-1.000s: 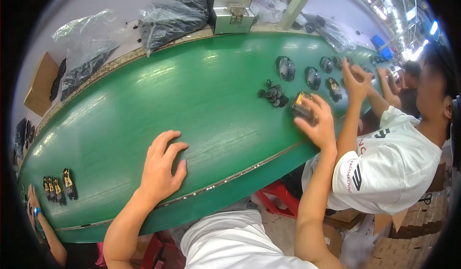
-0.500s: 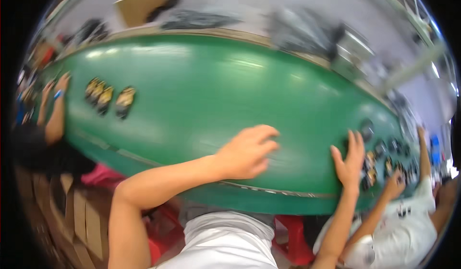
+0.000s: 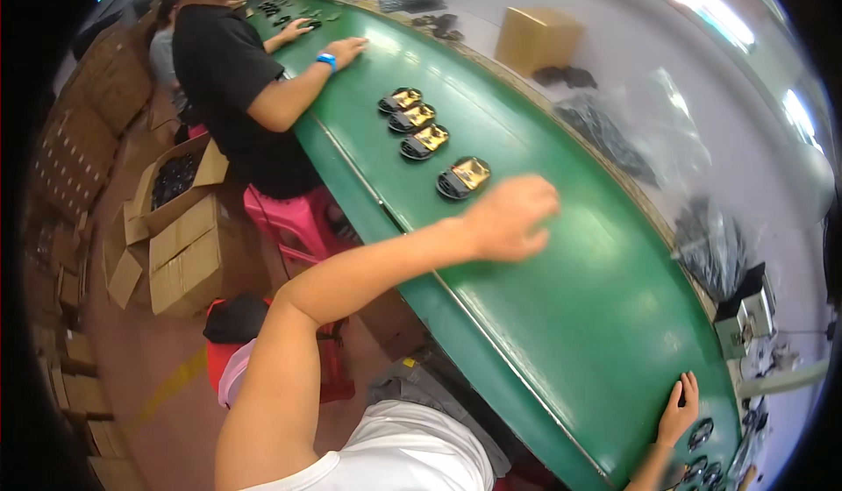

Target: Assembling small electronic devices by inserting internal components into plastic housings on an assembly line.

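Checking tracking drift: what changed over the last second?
The left hand moved left over the long green tabletop, close to the nearest of four oval black-and-gold parts; view swung left too. The right hand's grip is unclear. Four parts kept their row.

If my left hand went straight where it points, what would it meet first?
Across the glossy green tabletop, your left hand would probably first meet the dark-filled transparent plastic bag; depth unclear.
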### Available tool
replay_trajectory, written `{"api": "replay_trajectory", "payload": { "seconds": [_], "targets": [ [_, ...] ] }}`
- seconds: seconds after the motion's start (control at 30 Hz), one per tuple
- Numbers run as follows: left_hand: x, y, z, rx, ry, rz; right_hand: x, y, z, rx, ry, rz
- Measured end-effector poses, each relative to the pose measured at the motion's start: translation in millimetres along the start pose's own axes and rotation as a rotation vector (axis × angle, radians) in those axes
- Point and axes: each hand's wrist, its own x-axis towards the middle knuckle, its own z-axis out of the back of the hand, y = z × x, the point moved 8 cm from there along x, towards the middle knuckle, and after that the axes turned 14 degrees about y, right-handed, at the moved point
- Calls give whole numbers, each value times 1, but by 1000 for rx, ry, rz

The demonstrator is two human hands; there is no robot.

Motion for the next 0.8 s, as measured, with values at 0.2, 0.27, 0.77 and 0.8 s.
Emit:
{"api": "replay_trajectory", "payload": {
  "seconds": [0.2, 0.27, 0.77, 0.8],
  "targets": [
    [-65, 144, 90, 360, -93, 547, 35, 98, -36, 154, 128, 205],
    [-84, 182, 95, 314, -18, 762, 37, 122, -49, 194, 166, 257],
    [-37, 178, 44, 272, 217, 879, 26, 140, -47, 131, 188, 334],
    [-39, 194, 50, 297, 229, 943, 27, 139, -46, 134, 184, 331]
  ]
}}
